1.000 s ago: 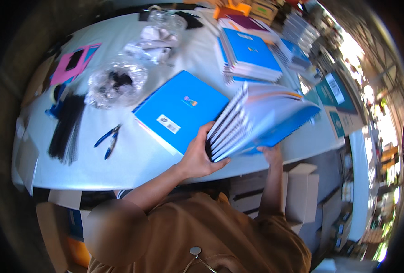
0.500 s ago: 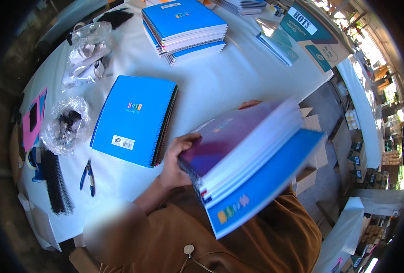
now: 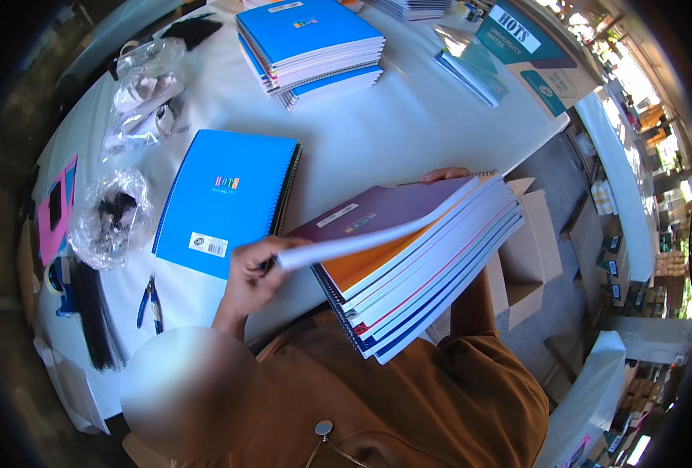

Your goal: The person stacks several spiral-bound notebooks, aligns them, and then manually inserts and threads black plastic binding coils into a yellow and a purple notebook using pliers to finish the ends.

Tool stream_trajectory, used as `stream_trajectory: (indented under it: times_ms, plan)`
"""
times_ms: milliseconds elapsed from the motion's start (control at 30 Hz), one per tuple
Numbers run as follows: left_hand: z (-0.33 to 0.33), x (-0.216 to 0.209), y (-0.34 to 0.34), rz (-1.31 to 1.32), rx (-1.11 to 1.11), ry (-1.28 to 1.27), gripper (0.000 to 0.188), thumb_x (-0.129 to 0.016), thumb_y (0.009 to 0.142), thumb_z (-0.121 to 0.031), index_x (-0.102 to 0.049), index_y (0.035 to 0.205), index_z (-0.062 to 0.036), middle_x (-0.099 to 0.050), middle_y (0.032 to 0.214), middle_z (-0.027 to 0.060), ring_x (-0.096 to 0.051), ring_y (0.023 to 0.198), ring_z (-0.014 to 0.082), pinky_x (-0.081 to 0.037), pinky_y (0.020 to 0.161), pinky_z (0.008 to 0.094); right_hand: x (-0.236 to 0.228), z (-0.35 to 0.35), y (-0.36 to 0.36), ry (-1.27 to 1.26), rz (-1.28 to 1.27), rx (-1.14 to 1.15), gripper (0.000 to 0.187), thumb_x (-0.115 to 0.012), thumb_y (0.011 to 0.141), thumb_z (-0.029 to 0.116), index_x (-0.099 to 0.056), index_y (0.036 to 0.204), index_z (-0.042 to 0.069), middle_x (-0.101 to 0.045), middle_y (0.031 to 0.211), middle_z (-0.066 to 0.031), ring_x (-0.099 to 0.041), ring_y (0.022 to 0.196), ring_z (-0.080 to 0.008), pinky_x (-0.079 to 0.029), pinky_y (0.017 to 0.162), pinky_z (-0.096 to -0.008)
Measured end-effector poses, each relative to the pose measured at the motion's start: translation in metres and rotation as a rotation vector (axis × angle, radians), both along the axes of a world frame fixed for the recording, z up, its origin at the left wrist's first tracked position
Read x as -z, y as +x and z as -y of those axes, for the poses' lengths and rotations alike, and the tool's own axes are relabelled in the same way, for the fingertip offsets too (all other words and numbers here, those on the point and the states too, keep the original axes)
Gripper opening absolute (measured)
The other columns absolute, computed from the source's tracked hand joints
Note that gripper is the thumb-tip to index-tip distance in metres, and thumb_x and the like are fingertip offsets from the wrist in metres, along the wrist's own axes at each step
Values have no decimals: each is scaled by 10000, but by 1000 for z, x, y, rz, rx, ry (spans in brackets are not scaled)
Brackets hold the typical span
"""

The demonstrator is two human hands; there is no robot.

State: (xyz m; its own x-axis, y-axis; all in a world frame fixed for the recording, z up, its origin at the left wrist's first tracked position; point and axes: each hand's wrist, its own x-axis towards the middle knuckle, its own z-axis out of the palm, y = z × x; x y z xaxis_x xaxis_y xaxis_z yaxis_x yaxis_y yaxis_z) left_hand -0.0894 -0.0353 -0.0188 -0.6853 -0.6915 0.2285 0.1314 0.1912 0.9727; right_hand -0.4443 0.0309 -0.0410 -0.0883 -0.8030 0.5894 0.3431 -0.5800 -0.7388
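Observation:
A stack of spiral notebooks (image 3: 440, 261) is tilted in front of my chest, its page edges fanned toward the right. On top lies a purple-covered notebook (image 3: 377, 204), its near edge bent up and an orange cover (image 3: 369, 261) showing beneath. My left hand (image 3: 251, 274) is closed on the near-left corner of that purple notebook. A small dark bit at its fingertips is too blurred to name. My right hand (image 3: 445, 175) grips the stack's far edge; only some fingers show, the rest hidden behind the notebooks. A blue-topped notebook pile (image 3: 225, 199) lies on the table left of the stack.
A taller blue notebook stack (image 3: 311, 35) stands farther back. Blue-handled pliers (image 3: 150, 304), black spiral coils (image 3: 100, 320) and a plastic bag (image 3: 112, 218) lie on the left. An open cardboard box (image 3: 529, 257) sits below the table's right edge; a printed carton (image 3: 529, 58) stands far right.
My left hand has moved left from the spine to the purple notebook's corner, lifting its edge. The stack has turned, and its blue underside cover no longer shows.

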Motion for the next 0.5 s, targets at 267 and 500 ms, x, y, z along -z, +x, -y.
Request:
stream_trajectory:
  times_ms: [267,500]
  plan:
    - [21,-122,-39,-555,-657,178,536,-542,882,-89,-271,1334,5,-576,1033,120,-582,851,133,-472,741,250,8,1,6,75,48,33,530,-629,792,331,-474,1199,28,-514,1194,-142,-512,1066,-263,-446,868,-361]
    - [5,-104,-24,-494,-214,790,445,-432,889,-52,-279,1305,-23,-567,1012,130,-653,749,186,-583,554,256,9,8,7,125,73,79,555,-649,766,290,-459,1218,32,-508,1201,-130,-504,1078,-254,-432,887,-360]
